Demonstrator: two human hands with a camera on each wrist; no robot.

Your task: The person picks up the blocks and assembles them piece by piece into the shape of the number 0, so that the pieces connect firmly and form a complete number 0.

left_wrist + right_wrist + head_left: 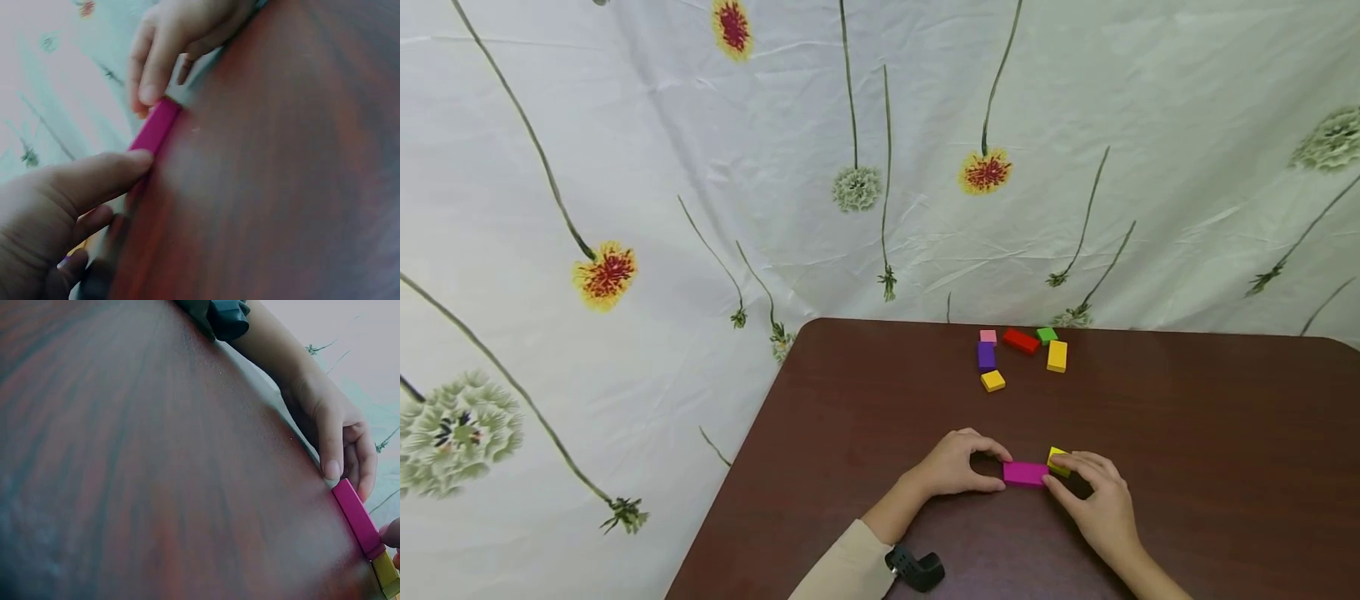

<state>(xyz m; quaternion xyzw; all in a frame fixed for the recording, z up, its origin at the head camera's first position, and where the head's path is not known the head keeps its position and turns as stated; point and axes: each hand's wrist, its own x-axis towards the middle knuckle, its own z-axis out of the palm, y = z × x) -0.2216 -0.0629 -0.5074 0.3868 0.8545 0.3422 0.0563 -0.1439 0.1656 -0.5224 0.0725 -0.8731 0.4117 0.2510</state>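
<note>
A magenta block [1025, 474] lies lengthwise on the dark table between the two hands. My left hand [957, 468] holds its left end, thumb at the near corner and index finger at the far corner. A small yellow block [1057, 460] sits against the magenta block's right end, set slightly farther back. My right hand [1099, 502] grips this yellow block, index finger on its far side and thumb by the magenta block's near right corner. In the right wrist view the magenta block [359, 519] and yellow block [385, 575] meet end to end.
Farther back on the table [880, 383] lie a pink block [988, 337], a purple block [986, 357], a yellow-orange block [992, 381], a red block [1021, 341], a green block [1047, 335] and a longer yellow block [1057, 356]. A flowered cloth [775, 167] hangs behind.
</note>
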